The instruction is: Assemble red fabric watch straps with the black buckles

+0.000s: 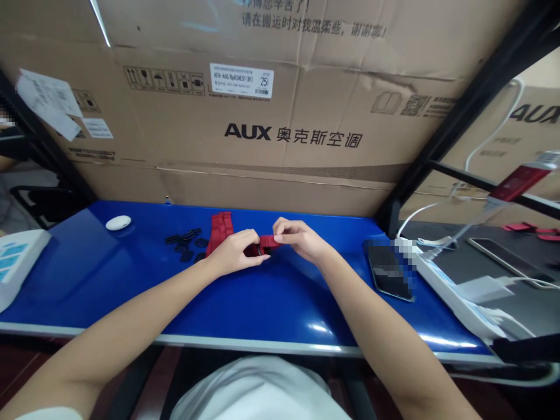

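Both hands (pixel 261 246) pinch a red strap (pixel 268 241) over the blue counter (pixel 262 303), black buckles (pixel 186 242) lying to the left.

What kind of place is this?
Probably a small assembly workbench: a blue tabletop with loose black plastic parts, folded red strap, and a cardboard AUX carton standing behind.
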Demonstrator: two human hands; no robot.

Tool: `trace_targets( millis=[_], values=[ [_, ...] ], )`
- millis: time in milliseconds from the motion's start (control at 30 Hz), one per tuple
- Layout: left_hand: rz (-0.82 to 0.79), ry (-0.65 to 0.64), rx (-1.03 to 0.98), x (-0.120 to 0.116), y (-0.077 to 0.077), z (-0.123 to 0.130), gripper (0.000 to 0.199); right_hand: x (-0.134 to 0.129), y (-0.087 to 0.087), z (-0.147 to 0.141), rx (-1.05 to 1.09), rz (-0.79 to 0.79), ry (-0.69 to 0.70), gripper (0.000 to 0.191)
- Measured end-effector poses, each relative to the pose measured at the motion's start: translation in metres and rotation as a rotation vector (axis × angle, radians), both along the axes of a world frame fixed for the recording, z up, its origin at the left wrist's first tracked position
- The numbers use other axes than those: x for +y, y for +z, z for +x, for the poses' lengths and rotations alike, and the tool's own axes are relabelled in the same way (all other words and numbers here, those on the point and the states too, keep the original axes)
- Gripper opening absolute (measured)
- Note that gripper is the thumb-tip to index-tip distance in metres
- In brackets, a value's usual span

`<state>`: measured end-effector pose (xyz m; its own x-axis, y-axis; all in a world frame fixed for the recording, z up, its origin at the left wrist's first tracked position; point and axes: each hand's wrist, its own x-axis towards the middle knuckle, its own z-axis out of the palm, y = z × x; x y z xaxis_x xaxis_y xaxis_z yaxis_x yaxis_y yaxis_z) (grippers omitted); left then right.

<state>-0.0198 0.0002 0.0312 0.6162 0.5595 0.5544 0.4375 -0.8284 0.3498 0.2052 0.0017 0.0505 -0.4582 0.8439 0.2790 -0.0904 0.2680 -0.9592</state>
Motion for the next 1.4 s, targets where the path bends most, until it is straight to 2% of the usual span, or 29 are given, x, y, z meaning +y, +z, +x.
trace_targets(
  millis=[133, 267, 367, 533, 600, 667, 800, 900, 1033, 1133, 1200, 1233, 1300, 1400],
  values=[
    [-0.101, 0.060, -0.028, 0.000, 0.001, 0.000, 0.031, 0.001, 0.002, -0.001, 0.170, -0.114, -0.024, 0.024],
    [-0.170, 0.008, 0.008, -0.007, 0.002, 0.008, 0.045, -0.002, -0.001, -0.013, 0.222, -0.133, -0.018, 0.025],
    [-0.274, -0.022, 0.051, -0.016, 0.003, 0.014, 0.029, 0.000, 0.000, -0.014, 0.287, -0.134, -0.036, 0.024],
    [-0.461, -0.016, 0.080, -0.023, 0.005, 0.008, 0.031, 0.007, 0.012, 0.012, 0.569, -0.140, -0.236, 0.026],
    [-0.500, -0.011, 0.098, -0.020, 0.003, 0.003, 0.029, 0.009, 0.016, 0.024, 0.571, -0.140, -0.235, 0.024],
    [-0.470, 0.042, 0.130, -0.013, 0.000, -0.001, 0.025, 0.010, 0.016, 0.034, 0.500, -0.130, -0.181, 0.022],
    [-0.228, 0.229, 0.310, 0.001, -0.009, -0.004, 0.020, 0.016, 0.002, 0.048, 0.337, -0.122, -0.055, 0.024],
    [-0.079, 0.316, 0.458, 0.007, -0.011, -0.005, 0.026, 0.023, -0.011, 0.062, 0.158, -0.180, -0.055, 0.024],
    [-0.037, 0.348, 0.527, 0.010, -0.010, -0.007, 0.025, 0.038, -0.024, 0.086, -0.020, -0.233, -0.231, 0.034],
    [-0.064, 0.330, 0.488, 0.015, -0.010, -0.011, 0.022, 0.049, -0.030, 0.097, -0.128, -0.119, -0.592, 0.035],
    [-0.089, 0.311, 0.424, 0.020, -0.012, -0.014, 0.021, 0.054, -0.034, 0.093, -0.242, -0.014, -0.813, 0.030],
    [-0.105, 0.304, 0.384, 0.023, -0.014, -0.015, 0.021, 0.055, -0.036, 0.087, -0.305, 0.028, -0.866, 0.027],
    [-0.146, 0.293, 0.292, 0.027, -0.016, -0.016, 0.021, 0.054, -0.042, 0.065, -0.462, 0.097, -0.787, 0.020],
    [-0.237, 0.293, 0.171, 0.029, -0.017, -0.015, 0.020, 0.044, -0.049, 0.025, -0.675, 0.379, -0.605, 0.015]
  ],
)
